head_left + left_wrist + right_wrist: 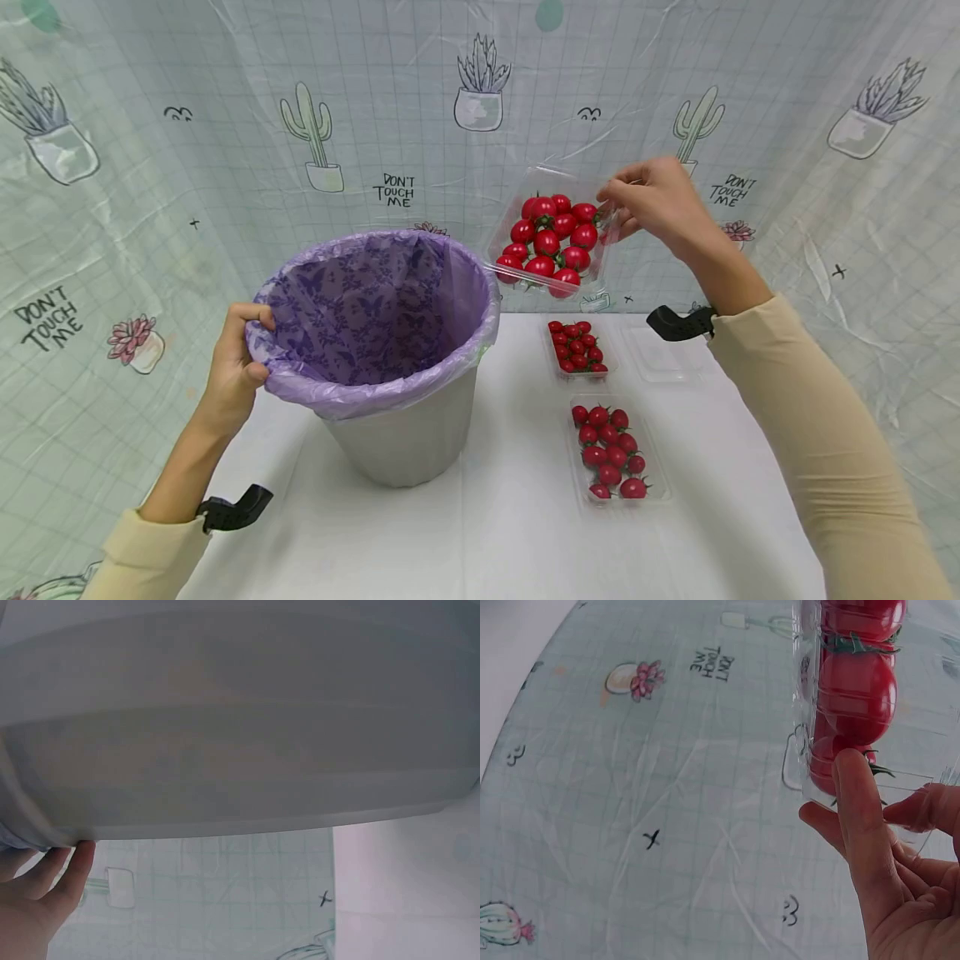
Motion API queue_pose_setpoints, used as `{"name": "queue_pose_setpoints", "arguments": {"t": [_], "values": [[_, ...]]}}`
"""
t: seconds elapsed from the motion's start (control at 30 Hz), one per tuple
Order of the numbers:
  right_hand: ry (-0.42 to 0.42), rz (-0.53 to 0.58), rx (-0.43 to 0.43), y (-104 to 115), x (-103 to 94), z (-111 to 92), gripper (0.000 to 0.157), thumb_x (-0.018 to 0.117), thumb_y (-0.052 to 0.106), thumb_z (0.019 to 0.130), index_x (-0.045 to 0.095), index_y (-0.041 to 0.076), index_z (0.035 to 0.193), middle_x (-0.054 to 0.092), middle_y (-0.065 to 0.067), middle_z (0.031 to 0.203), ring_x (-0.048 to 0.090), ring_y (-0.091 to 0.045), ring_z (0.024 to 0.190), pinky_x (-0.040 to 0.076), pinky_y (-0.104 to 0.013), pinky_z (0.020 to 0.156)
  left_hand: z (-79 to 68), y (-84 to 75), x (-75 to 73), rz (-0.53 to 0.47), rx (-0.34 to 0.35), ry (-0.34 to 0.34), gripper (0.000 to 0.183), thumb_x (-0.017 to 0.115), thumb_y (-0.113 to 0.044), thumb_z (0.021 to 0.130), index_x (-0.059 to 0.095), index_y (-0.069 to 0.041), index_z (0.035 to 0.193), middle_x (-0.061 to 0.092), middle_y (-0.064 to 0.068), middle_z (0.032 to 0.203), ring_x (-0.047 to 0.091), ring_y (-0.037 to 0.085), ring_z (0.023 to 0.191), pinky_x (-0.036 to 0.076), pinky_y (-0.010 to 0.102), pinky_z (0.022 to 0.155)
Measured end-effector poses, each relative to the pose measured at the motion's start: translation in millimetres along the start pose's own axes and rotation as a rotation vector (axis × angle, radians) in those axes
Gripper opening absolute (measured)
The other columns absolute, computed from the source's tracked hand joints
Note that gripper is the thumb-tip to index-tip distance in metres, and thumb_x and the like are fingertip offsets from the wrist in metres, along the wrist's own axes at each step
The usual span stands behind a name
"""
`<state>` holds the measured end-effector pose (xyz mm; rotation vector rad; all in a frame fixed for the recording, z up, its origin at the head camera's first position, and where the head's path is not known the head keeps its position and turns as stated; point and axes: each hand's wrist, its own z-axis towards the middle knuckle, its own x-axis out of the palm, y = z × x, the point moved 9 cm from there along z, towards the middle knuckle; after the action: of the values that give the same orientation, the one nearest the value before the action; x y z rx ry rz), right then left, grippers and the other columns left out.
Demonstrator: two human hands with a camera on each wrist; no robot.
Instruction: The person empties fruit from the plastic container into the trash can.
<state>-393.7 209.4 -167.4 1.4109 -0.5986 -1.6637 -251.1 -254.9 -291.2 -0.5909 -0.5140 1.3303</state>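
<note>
My left hand [234, 367] grips the left rim of a grey trash can [412, 433] lined with a purple butterfly-print bag [360, 317]. The can leans with its mouth toward me. In the left wrist view, the fingers [71, 881] sit at the rim under the can's grey side. My right hand [652, 204] pinches the right edge of a clear plastic box [555, 179] of cherry tomatoes [547, 242], raised and tilted to the right of the can's mouth. The right wrist view shows thumb and fingers on the box's clear end, close to the red tomatoes [859, 686].
On the white table [510, 533], two more clear boxes of tomatoes stand one behind the other, a farther one [578, 346] and a nearer one [611, 454]. A clear plastic lid [663, 354] lies right of the farther box. A patterned curtain [420, 100] surrounds the table.
</note>
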Motion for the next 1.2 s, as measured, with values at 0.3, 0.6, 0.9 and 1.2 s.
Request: {"name": "queue_pose_setpoints", "arguments": {"t": [0.3,0.6,0.9,1.2], "values": [[-0.025,0.058,-0.026,28,8.6,4,0.030,0.062,0.022,0.100,0.071,-0.006,0.108,0.072,0.002,0.080,0.069,-0.014,0.059,0.061,-0.027,0.062,0.3,0.1,-0.4,-0.007,0.002,0.001,0.069,0.084,-0.054,0.081,0.050,-0.002,0.112,0.043,0.001,0.090,0.039,0.011,0.073,0.023,0.032,0.057],[-0.020,0.176,-0.001,48,25.9,10,0.025,0.060,0.013,0.099,0.071,-0.008,0.107,0.074,-0.005,0.079,0.072,-0.019,0.058,0.062,-0.033,0.063,0.9,0.2,-0.1,-0.013,0.004,-0.004,0.069,0.084,-0.054,0.081,0.050,-0.002,0.111,0.045,0.001,0.091,0.041,0.012,0.074,0.025,0.031,0.057],[-0.020,0.228,-0.017,58,43.7,15,0.022,0.059,0.009,0.098,0.071,-0.009,0.103,0.073,-0.007,0.079,0.073,-0.020,0.059,0.062,-0.035,0.063,0.8,1.6,1.0,-0.011,0.003,0.004,0.069,0.083,-0.053,0.082,0.050,-0.001,0.112,0.044,0.002,0.092,0.040,0.012,0.075,0.025,0.031,0.058],[-0.013,0.229,-0.030,72,59.4,20,0.020,0.058,0.006,0.096,0.073,-0.006,0.092,0.072,-0.009,0.079,0.072,-0.020,0.058,0.063,-0.035,0.063,0.3,1.4,-1.1,-0.004,0.008,-0.003,0.069,0.083,-0.053,0.082,0.050,-0.001,0.112,0.045,0.002,0.093,0.041,0.012,0.076,0.026,0.030,0.059]]}}
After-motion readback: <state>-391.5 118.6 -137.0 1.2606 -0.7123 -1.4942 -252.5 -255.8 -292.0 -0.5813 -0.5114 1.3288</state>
